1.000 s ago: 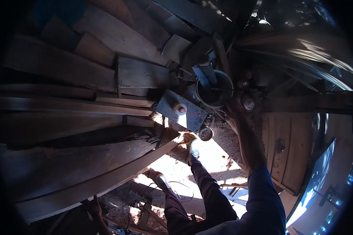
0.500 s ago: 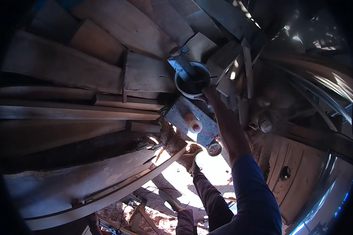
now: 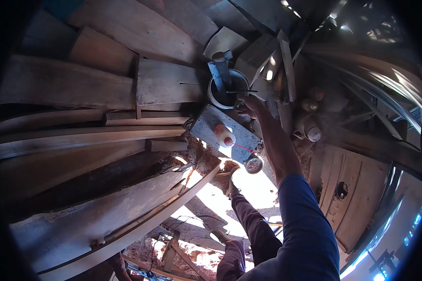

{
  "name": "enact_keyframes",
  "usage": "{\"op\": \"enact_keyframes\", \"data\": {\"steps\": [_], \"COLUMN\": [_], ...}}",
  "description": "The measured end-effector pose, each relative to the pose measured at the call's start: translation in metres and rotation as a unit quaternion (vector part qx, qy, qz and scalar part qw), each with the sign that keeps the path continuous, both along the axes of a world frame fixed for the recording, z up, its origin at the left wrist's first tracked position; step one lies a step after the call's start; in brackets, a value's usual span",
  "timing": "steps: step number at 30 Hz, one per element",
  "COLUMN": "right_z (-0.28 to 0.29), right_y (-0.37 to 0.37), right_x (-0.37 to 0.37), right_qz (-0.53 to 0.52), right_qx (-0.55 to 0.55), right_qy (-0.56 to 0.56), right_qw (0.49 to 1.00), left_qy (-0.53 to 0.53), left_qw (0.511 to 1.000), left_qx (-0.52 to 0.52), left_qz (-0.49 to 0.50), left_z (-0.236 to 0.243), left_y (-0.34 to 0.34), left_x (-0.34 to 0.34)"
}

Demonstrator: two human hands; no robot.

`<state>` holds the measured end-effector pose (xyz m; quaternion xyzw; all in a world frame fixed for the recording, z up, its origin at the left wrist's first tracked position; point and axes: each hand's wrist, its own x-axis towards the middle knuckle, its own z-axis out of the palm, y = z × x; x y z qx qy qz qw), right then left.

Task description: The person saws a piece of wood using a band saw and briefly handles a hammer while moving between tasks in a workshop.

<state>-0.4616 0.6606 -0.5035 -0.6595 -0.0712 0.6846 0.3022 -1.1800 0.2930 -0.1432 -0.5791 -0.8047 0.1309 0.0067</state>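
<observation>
My right hand (image 3: pixel 254 108) reaches out over the near right rim of a round grey bucket (image 3: pixel 212 97). The fingers are bent, and a thin dark rod (image 3: pixel 234 92) runs across the bucket's mouth at the fingertips, seemingly pinched there. A wide flat blue-grey piece (image 3: pixel 216 75) leans upright in the bucket, beside a dark cylinder (image 3: pixel 224 77). Below the hand a white and red bottle with a thin red nozzle (image 3: pixel 226 138) stands on a grey board (image 3: pixel 204 122). At the lower left edge a brown shape, apparently my left hand (image 3: pixel 119 268), shows; its fingers cannot be made out.
Stacked planks (image 3: pixel 70 79) fill the left side. A long curved board (image 3: pixel 140 229) crosses the lower left. A round tin (image 3: pixel 253 165) sits by the bottle's nozzle. Dusty jars (image 3: pixel 312 131) and a wooden panel with a hole (image 3: pixel 351 196) are at right.
My right hand has drawn back from the bucket's rim, its fingers now showing. The thin dark rod now lies across more of the bucket's mouth. The whole view has shifted slightly.
</observation>
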Motion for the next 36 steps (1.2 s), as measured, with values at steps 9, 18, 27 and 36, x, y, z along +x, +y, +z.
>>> {"op": "enact_keyframes", "data": {"steps": [9, 18, 27, 36], "right_z": [-0.021, -0.084, 0.023, 0.050], "right_y": [-0.051, -0.253, -0.262, -0.118], "right_x": [-0.006, 0.101, -0.084, -0.126], "right_qz": [0.079, 0.173, 0.169, 0.097], "right_qx": [-0.014, 0.007, 0.167, 0.448], "right_qy": [-0.200, -0.331, -0.404, -0.429], "right_qw": [0.977, 0.927, 0.883, 0.778], "left_qy": [-0.008, -0.011, -0.025, -0.023], "left_qw": [0.999, 1.000, 0.999, 0.999], "left_qx": [0.027, -0.002, -0.011, -0.023], "left_qz": [-0.016, -0.023, -0.022, -0.016], "left_z": [-0.008, 0.003, -0.005, 0.017], "left_y": [0.011, 0.040, 0.046, 0.039], "left_x": [0.002, 0.011, 0.011, 0.014]}}
